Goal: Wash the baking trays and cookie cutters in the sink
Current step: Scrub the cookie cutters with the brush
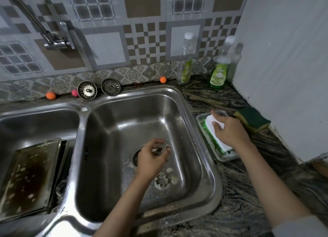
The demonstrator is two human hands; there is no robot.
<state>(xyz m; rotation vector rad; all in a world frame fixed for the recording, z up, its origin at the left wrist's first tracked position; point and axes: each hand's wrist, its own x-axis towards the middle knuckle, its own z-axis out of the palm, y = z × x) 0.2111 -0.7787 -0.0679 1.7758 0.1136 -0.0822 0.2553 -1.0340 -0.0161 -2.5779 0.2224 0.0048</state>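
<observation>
A: Grip status?

B: Left hand (152, 158) is over the drain (137, 157) of the right sink basin (184, 116), fingers pinching a small metal cookie cutter (160, 148) with a scalloped edge. Right hand (229, 130) is out on the table (239, 192), fingers curled round the white back of a scrub brush (215, 128) with green bristles, which sits in a clear plastic tray (200, 117) just beside the sink rim.

A: Other cutters?

B: Flower-shaped cutter (161, 181) lies on the basin floor near the front. Two smaller pieces beside it (169, 169) and (174, 179), probably cutters too, too small to be sure.

A: Trays?

B: One baking tray (30, 180) leans in the left basin (40, 119), with a dark burnt-looking patch and pale specks across it. Could be suds or residue, can't tell. A second edge shows behind it, maybe another tray.

A: Water on?

B: No stream visible from the tap (56, 39). Right basin has scattered droplets and specks.

A: Progress?

B: Early to middle, my read. One cutter in hand, brush just being gripped, so scrubbing of that piece looks about to start. Remaining cutters and the stained tray still look unwashed. Nothing set aside clean in view.

A: Supplies?

B: Green dish soap bottle (218, 75) and a near-empty one (184, 69) at the back wall, yellow-green sponge (252, 118) past the brush tray.
</observation>
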